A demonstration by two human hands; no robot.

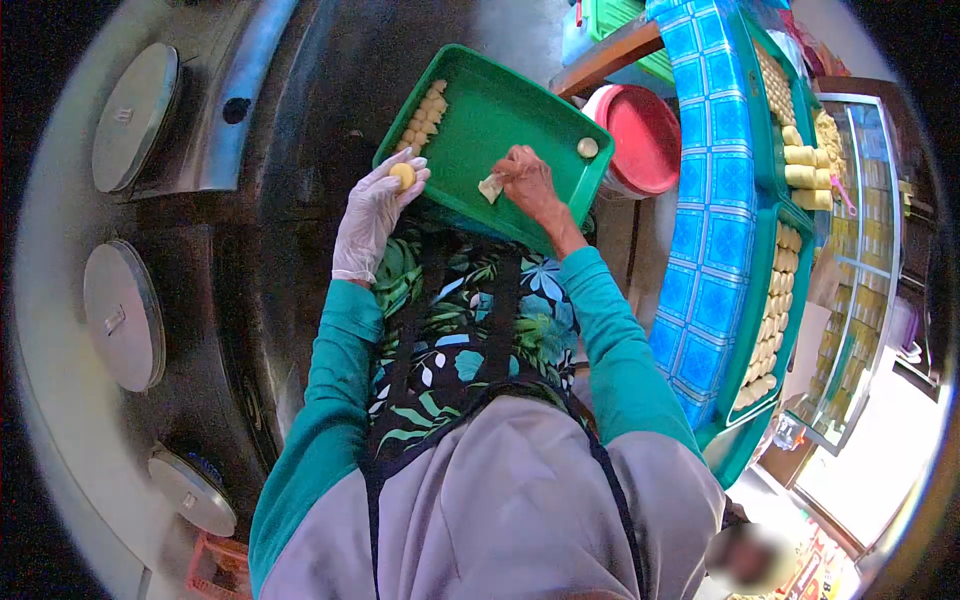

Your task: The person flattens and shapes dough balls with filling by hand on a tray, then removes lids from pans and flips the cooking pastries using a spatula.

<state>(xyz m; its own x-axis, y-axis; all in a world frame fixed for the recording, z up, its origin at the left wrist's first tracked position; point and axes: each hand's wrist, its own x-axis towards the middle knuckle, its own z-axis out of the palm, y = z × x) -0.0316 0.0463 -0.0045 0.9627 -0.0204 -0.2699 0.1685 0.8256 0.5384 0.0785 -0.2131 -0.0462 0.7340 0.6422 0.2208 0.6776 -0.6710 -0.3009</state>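
Observation:
In a thin white glove, my left hand is closed around a yellow round piece, perhaps filling or dough, at the left edge of a green tray. My bare right hand pinches a small pale piece of dough over the lower part of the tray. A row of pale dough pieces lies along the tray's left side. One round dough ball rests near its right edge. The tray lies in front of my lap.
At right, a table with a blue checked cloth bears green trays of shaped dough pieces and yellow rolls. A bucket with a red lid stands beside the tray. Round metal lids line the left. Another person is at lower right.

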